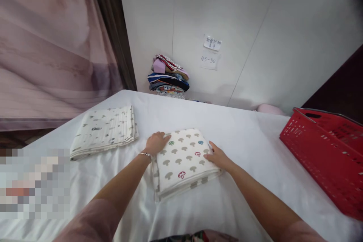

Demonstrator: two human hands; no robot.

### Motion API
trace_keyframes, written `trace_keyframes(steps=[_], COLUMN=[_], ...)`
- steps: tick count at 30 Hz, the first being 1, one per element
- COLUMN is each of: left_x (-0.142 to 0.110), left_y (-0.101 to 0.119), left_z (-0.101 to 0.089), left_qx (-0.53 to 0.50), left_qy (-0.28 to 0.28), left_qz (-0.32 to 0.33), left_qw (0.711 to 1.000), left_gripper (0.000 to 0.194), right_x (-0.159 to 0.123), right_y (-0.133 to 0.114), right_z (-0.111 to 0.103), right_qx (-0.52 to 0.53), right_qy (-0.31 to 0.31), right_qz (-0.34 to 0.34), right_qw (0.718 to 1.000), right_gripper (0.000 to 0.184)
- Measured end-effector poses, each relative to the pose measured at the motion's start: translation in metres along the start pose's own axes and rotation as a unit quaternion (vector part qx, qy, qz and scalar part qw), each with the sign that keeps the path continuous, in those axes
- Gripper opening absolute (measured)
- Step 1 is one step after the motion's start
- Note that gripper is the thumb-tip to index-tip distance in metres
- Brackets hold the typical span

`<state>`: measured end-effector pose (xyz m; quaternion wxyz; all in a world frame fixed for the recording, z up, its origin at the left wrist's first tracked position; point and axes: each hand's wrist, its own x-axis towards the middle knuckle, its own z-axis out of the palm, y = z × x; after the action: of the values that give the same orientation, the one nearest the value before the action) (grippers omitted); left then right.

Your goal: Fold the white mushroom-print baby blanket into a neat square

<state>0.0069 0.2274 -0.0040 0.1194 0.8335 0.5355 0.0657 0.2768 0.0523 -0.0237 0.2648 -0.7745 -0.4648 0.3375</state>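
The left sleeve (pixel 90 217) is a muted, dusty pink, plain where it shows, and its edge sits near the elbow. The right sleeve (pixel 303 232) is a similar soft pink, mostly cut off by the lower border. Both forearms are bare. A thin, silver-coloured bracelet (pixel 146 155) circles the left wrist. The left hand (pixel 155 143) and right hand (pixel 219 155) are bare. At the bottom centre, a strip of dark patterned clothing (pixel 195 236) shows touches of red and green.
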Motion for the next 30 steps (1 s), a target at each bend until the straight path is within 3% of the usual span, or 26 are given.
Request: trace_keyframes(steps=[3,5,8,11,13,16,19,22,25,28,30], left_x=[-0.014,-0.027,-0.046,-0.058,-0.061,-0.063,-0.065,-0.068,-0.068,-0.066,-0.067], left_y=[0.005,0.01,0.014,0.013,0.014,0.026,0.047,0.064,0.067,0.063,0.064], left_z=[-0.001,-0.002,-0.002,0.0,0.0,0.0,0.007,0.023,0.036,0.036,0.03], left_qx=[-0.01,-0.02,-0.041,-0.056,-0.05,-0.01,0.013,0.026,0.037,0.043,0.036], left_qy=[-0.022,-0.055,-0.087,-0.081,-0.036,0.085,0.151,0.141,0.116,0.095,0.094], left_qz=[-0.054,-0.082,-0.086,-0.086,-0.071,0.007,0.128,0.209,0.224,0.22,0.207], left_qw=[0.998,0.995,0.992,0.991,0.996,0.996,0.98,0.967,0.967,0.97,0.973], left_gripper=[0.056,0.055,0.055,0.059,0.06,0.053,0.046,0.044,0.043,0.042,0.039], right_x=[0.026,0.052,0.082,0.087,0.076,0.044,0.002,-0.035,-0.056,-0.065,-0.067], right_y=[-0.017,-0.027,-0.03,-0.023,-0.017,-0.015,-0.022,-0.03,-0.035,-0.034,-0.028], right_z=[-0.015,-0.026,-0.037,-0.042,-0.046,-0.043,-0.017,0.023,0.049,0.05,0.044], right_qx=[0.002,-0.034,-0.073,-0.067,-0.059,-0.055,-0.109,-0.215,-0.248,-0.219,-0.161], right_qy=[0.005,0.057,0.115,0.153,0.179,0.217,0.23,0.146,0.078,0.059,0.08], right_qz=[-0.03,-0.077,-0.092,-0.08,-0.08,-0.079,-0.157,-0.278,-0.268,-0.257,-0.258], right_qw=[1.0,0.995,0.986,0.983,0.979,0.971,0.954,0.925,0.928,0.939,0.949], right_gripper=[0.085,0.08,0.063,0.041,0.041,0.044,0.042,0.052,0.056,0.049,0.041])
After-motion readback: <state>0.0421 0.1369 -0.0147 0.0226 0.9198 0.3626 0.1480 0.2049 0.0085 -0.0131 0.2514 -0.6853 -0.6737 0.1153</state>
